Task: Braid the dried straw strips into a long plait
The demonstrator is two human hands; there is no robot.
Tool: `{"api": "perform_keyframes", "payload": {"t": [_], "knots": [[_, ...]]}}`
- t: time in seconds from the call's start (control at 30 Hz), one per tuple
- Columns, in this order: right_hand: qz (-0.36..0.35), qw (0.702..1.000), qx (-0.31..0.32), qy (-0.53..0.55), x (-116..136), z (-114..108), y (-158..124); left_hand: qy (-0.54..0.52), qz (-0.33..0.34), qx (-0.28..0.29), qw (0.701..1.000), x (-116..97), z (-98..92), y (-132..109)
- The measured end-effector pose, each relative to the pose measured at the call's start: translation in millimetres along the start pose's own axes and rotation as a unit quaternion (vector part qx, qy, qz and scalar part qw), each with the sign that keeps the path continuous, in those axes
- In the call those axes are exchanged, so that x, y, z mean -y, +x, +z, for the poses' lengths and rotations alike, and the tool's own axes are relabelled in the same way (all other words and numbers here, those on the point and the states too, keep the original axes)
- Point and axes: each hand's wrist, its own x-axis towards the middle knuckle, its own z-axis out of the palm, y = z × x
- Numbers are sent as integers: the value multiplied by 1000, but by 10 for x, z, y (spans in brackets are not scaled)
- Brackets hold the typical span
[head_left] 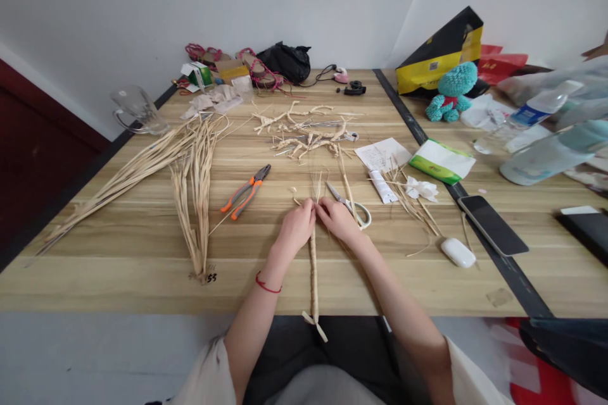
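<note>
A long straw-wrapped stem runs from my hands toward me, its forked lower end hanging past the table edge. My left hand is closed around its upper part, fingers pinched. Close beside it, my right hand pinches at the same spot, where loose straw strands and thin wires stick out beyond the fingertips. White-handled scissors lie partly behind my right hand, with another wrapped straw stick across them. Orange-handled pliers rest to the left.
Straw bundles spread over the left side. Wrapped straw branches lie ahead. A glass mug stands far left. At right are a phone, a white case, a tissue pack, bottles and a turquoise crocheted toy.
</note>
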Motion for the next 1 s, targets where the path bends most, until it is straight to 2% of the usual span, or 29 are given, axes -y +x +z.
{"api": "perform_keyframes", "payload": {"t": [0.27,0.53,1.0], "knots": [[-4,1000,1,-11,13,-10,-2,4,6,-9,1000,-13,-4,-13],[0,999,5,-42,36,-7,-7,0,-6,11,1000,-15,-14,-9],[-12,998,11,-66,50,-17,-9,0,2,-5,1000,-2,15,-5]]}}
